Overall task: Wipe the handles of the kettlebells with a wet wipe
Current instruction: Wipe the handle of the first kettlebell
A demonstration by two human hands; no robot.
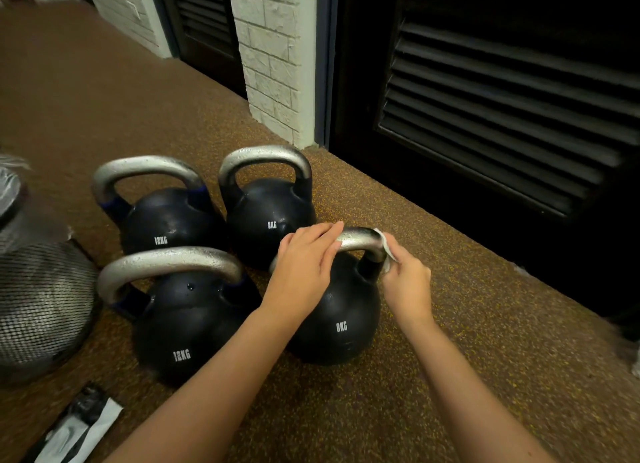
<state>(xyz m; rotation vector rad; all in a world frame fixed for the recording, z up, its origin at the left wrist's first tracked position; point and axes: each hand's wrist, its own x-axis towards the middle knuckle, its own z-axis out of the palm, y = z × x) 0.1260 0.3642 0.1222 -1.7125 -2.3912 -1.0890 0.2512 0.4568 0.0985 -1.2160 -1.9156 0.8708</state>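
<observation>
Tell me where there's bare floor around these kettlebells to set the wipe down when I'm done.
Bare speckled floor lies right of the near 8KG kettlebell, out to the louvred door. More lies behind the far 12KG kettlebell and far 8KG kettlebell. It is crowded left: near 12KG kettlebell, mesh object, packet. The four bells leave narrow gaps.

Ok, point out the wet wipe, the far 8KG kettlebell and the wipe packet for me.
wet wipe (387, 251): head view, white fold against the handle.
far 8KG kettlebell (263, 216): head view, black body.
wipe packet (74, 435): head view, white wrapper face.
</observation>
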